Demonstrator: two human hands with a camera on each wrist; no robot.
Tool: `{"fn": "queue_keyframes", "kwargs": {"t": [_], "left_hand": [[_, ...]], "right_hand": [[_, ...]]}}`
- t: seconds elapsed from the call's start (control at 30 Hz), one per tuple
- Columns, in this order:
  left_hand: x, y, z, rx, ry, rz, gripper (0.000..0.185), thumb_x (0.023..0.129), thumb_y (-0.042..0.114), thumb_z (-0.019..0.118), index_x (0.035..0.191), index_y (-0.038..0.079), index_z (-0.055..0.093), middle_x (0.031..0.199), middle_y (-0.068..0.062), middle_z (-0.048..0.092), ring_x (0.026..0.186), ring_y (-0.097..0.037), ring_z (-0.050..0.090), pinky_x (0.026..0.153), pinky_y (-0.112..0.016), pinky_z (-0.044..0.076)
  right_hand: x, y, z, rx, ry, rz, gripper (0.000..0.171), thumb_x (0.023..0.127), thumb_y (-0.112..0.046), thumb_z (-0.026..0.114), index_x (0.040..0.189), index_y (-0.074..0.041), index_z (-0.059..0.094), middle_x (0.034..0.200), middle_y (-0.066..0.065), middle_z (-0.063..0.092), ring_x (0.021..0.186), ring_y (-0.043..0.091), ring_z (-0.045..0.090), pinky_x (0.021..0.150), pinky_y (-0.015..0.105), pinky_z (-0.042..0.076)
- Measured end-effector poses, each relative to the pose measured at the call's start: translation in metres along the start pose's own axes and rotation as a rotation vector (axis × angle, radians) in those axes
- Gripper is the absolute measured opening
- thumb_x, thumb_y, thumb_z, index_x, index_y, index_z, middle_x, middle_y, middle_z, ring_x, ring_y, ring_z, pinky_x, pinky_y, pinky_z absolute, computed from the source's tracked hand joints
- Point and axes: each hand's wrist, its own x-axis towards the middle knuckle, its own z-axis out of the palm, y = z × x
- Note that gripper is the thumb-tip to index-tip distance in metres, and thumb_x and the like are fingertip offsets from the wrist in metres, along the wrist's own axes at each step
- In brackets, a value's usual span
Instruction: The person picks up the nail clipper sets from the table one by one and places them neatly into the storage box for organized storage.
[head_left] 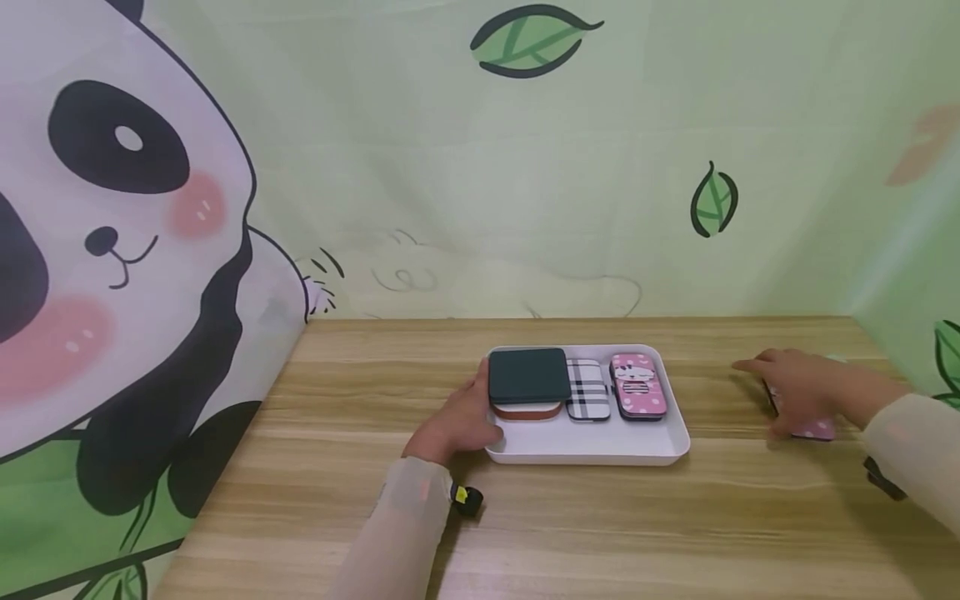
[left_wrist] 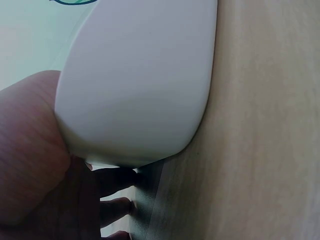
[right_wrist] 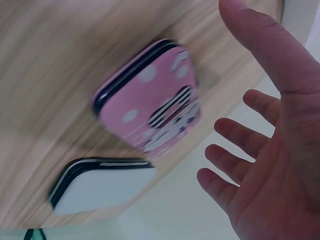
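My left hand [head_left: 461,417] grips the left end of a white tray [head_left: 585,457], thumb at the rim near the front corner. In the left wrist view the thumb presses against the tray's wall [left_wrist: 135,85]. Inside the tray, a dark green square case [head_left: 528,375] lies on a white and brown one [head_left: 525,411]. Beside them are a plaid case [head_left: 588,392] and a pink spotted case with a cartoon cat [head_left: 639,386]. My right hand [head_left: 802,387] hovers with spread fingers above another pink spotted case [right_wrist: 150,100], part hidden by the hand in the head view.
A pale case with a black edge [right_wrist: 102,187] lies on the wooden table [head_left: 375,375] close to the pink one at the right. Green fabric walls [head_left: 420,150] with a panda and leaves stand behind and at the sides.
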Motion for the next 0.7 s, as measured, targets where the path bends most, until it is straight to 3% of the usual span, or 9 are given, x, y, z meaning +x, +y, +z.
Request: {"fn": "queue_keyframes", "kwargs": {"t": [0.47, 0.7], "left_hand": [[0.001, -0.001, 0.0, 0.004, -0.002, 0.012, 0.112, 0.079, 0.016, 0.07, 0.161, 0.009, -0.006, 0.164, -0.015, 0.025, 0.147, -0.03, 0.033, 0.118, -0.044, 0.03], [0.003, -0.003, 0.002, 0.008, -0.008, 0.005, 0.113, 0.078, 0.016, 0.07, 0.161, 0.009, -0.007, 0.165, -0.014, 0.024, 0.148, -0.032, 0.031, 0.119, -0.046, 0.028]], "right_hand": [[-0.015, 0.023, 0.012, 0.032, -0.019, 0.046, 0.111, 0.055, -0.039, 0.095, 0.144, 0.003, 0.043, 0.135, 0.037, 0.044, 0.117, 0.065, 0.044, 0.083, 0.07, 0.044], [-0.016, 0.027, 0.014, 0.053, -0.024, 0.055, 0.104, 0.054, -0.027, 0.093, 0.142, 0.002, 0.045, 0.133, 0.036, 0.045, 0.108, 0.052, 0.053, 0.075, 0.054, 0.049]]}}
